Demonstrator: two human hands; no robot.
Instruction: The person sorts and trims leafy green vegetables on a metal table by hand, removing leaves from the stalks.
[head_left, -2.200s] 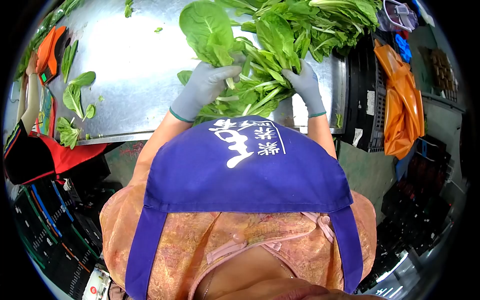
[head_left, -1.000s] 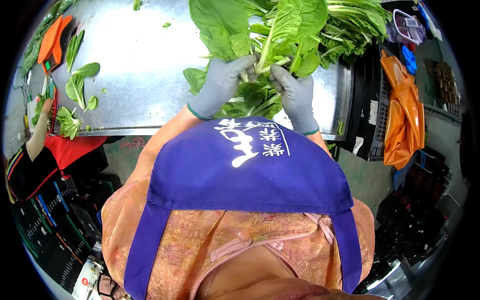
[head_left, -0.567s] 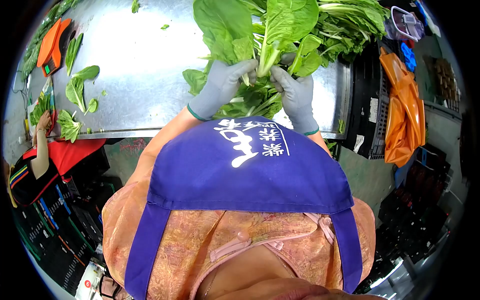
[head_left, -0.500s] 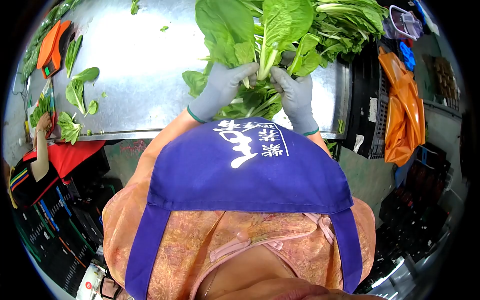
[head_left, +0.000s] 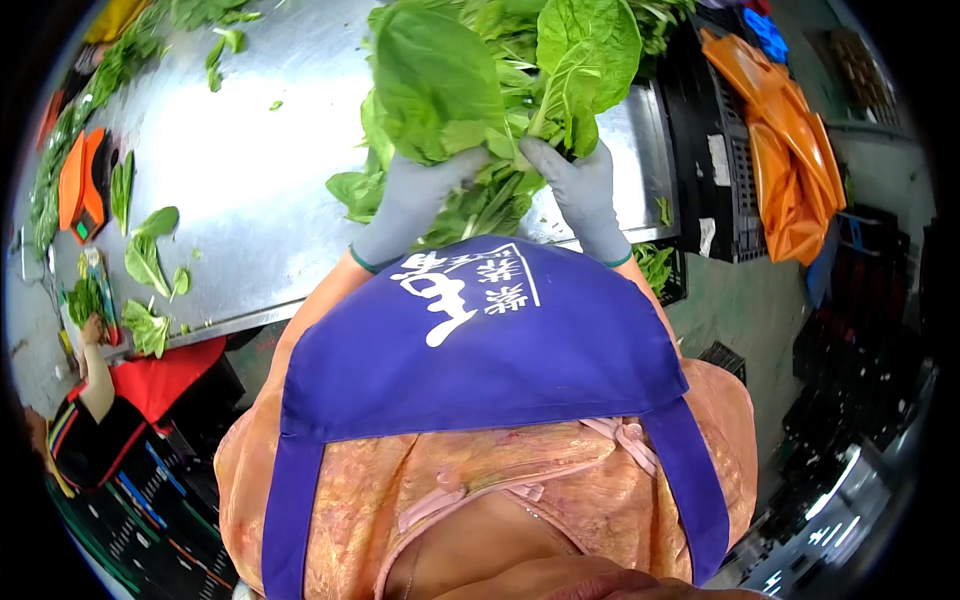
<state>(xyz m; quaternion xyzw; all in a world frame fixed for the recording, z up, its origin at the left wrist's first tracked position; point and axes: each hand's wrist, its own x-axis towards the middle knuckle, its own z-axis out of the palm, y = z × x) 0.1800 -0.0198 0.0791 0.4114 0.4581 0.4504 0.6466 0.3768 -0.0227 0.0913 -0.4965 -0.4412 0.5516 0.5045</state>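
Note:
In a grey glove with a green cuff, my left hand (head_left: 420,200) is closed around the base of a leafy green (head_left: 435,85) whose broad dark leaf stands up from the fingers. My right hand (head_left: 580,185), gloved alike, pinches the pale stem of a lighter leafy green (head_left: 590,60) between thumb and fingers. A narrow gap separates the two hands, and the leaves hide most of the fingertips. Under and behind them lies a pile of loose greens (head_left: 480,210) on the metal table (head_left: 270,180).
Orange scales (head_left: 85,185) and stray leaves (head_left: 145,260) lie on the table's left side. A co-worker's hand (head_left: 93,330) holds greens at the far left. Black crates (head_left: 735,150) stand to the right, with orange plastic sheeting (head_left: 780,140) over one edge.
The view has turned, so the left side sits lower and the right side higher. The lighter green's stem, earlier between both hands, is now at my right hand, tilted rightward.

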